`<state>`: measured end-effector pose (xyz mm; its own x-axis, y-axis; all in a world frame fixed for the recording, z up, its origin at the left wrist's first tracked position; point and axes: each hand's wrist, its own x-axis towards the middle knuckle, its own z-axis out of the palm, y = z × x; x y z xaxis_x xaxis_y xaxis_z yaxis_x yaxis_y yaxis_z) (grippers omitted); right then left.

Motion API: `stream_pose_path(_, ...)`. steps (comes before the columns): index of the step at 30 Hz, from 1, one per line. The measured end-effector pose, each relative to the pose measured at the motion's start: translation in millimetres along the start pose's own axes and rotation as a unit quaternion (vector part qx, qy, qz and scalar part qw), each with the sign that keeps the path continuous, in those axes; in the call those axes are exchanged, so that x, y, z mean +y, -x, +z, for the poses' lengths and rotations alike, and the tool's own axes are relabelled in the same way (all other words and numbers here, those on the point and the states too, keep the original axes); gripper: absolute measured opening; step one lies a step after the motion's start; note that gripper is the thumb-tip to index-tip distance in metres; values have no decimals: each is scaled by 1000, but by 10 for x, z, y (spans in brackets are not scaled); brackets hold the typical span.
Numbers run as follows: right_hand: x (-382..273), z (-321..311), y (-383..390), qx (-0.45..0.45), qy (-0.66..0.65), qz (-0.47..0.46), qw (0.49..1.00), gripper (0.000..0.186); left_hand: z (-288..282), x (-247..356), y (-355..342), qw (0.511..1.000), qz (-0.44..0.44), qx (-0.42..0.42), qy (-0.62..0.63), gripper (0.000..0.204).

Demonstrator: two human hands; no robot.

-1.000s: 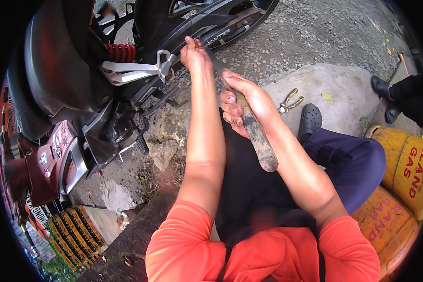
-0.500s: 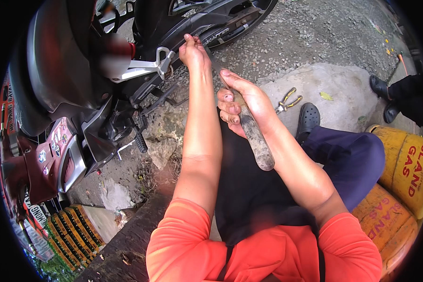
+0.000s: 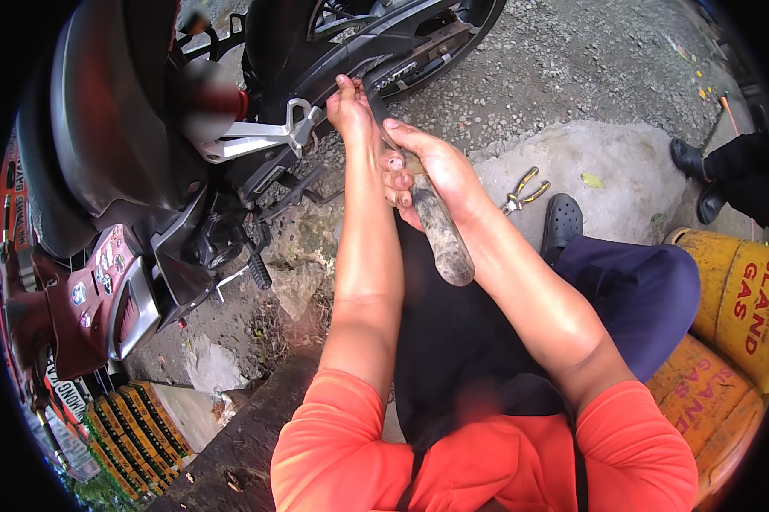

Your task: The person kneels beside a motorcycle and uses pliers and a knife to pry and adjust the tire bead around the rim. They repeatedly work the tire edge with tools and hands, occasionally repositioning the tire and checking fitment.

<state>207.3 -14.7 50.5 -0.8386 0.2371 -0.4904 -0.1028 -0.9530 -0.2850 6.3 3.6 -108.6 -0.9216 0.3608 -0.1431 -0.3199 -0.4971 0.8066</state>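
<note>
A knife-like tool [image 3: 440, 230] with a long, narrow dark blade and a worn, stained handle lies slantwise between my hands. My right hand [image 3: 440, 171] wraps round it where handle meets blade, thumb stretched along the blade; the rounded butt sticks out toward me. My left hand [image 3: 353, 111] is closed beside the blade's far end, fingers curled and pointing away. Whether those fingers pinch the blade or something else is hidden. Just beyond them is the black lower rear part of a motorcycle [image 3: 350, 60].
The motorcycle's silver footrest bracket [image 3: 261, 139] juts close to my left hand. Pliers [image 3: 524, 189] with yellow-and-black handles lie on a flat rock [image 3: 606, 154] at the right. Yellow-orange gas cylinders [image 3: 726, 294] stand at the right. Another person's dark shoes [image 3: 692, 160] show at the far right.
My right hand and the tool's handle have shifted away from me and a little left. My left hand has come slightly nearer. The pliers stay on the rock.
</note>
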Motion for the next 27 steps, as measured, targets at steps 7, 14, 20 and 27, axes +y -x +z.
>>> stream_pose_path(7,-33,78,152,-14,-15,10,1000,12,-84,-18,-67,1000,-4,-16,-10,24)
stream_pose_path(14,61,-62,291,-34,-6,20,999,10,-135,20,-91,1000,8,-4,14,21)
stream_pose_path(20,17,-23,53,-20,2,1,1000,12,-62,-42,-95,999,-8,-27,16,21)
stream_pose_path(27,-17,-3,122,-16,-15,14,1000,12,-73,-52,-45,1000,-14,-17,10,21)
